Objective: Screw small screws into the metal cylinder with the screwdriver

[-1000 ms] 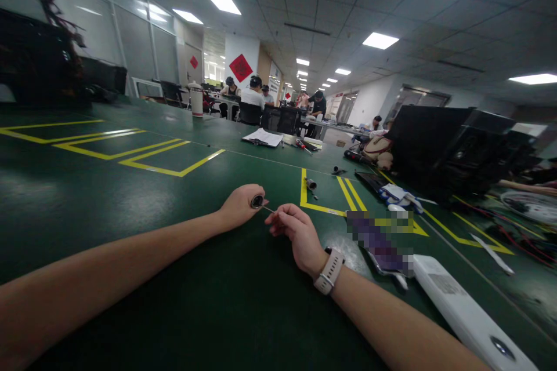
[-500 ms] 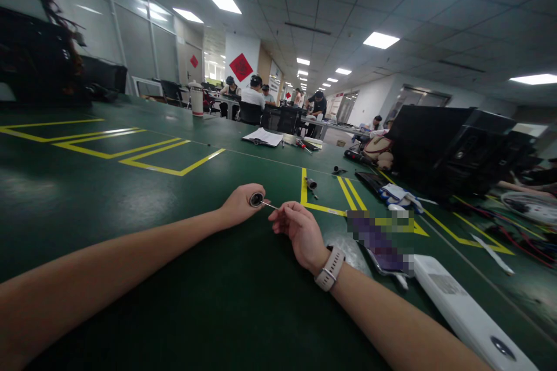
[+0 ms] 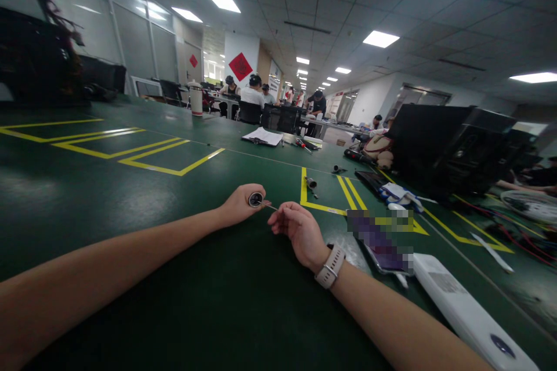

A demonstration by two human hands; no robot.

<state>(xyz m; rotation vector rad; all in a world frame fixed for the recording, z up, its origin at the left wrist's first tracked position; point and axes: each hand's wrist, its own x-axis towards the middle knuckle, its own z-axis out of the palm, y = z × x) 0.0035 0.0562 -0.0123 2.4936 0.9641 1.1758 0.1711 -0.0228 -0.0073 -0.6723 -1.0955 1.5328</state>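
Observation:
Above the green table [image 3: 143, 307], my left hand [image 3: 238, 206] is wrapped round a small round metal part [image 3: 255, 200], whose open end faces me. My right hand [image 3: 298, 229] pinches a thin metal rod [image 3: 270, 206] between its fingertips. The rod's far end reaches the round part; whether it goes inside is too small to tell. A pale watch strap [image 3: 331, 267] is on my right wrist. Beyond my right hand, another small metal cylinder [image 3: 311, 183] lies within yellow tape lines.
To the right lie a phone [image 3: 376, 243], a long white device [image 3: 465, 307], a blue-white cloth [image 3: 398, 194] and coloured wires [image 3: 513, 226]. Farther off are a clipboard with papers [image 3: 263, 136], a screwdriver [image 3: 303, 145], a cup [image 3: 196, 99] and a black case [image 3: 448, 148]. People sit behind.
The round part has tilted slightly in my left hand, and the rod sits at a slightly different angle. My right hand has hardly moved.

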